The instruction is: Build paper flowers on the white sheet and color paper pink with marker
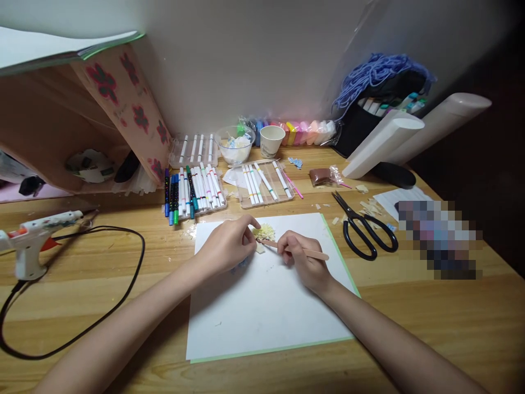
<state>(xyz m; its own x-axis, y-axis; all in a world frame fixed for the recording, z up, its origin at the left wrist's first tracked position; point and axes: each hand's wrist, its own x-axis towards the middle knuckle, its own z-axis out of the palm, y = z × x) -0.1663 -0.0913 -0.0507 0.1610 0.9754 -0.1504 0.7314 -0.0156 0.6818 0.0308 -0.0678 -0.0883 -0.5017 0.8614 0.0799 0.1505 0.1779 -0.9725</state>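
Observation:
A white sheet of paper (pixel 266 312) with a green edge beneath it lies on the table. My right hand (pixel 303 257) grips a flat wooden craft stick (pixel 320 254) like a pen, its tip pointing left and bearing something dark. At that tip my left hand (pixel 229 243) is curled, thumb and fingers close together over the paper; whatever they pinch is hidden. Between the hands sits a small pile of pale yellow shreds (pixel 264 231). Bluish bits show under my left hand.
Black-handled scissors (pixel 365 227) lie right of the paper. A hot glue gun (pixel 41 241) and its looped cord are at the left. Behind stand markers (pixel 200 189), a plastic bowl (pixel 235 146), a paper cup (pixel 272 141) and a decorated pink box (pixel 127 104).

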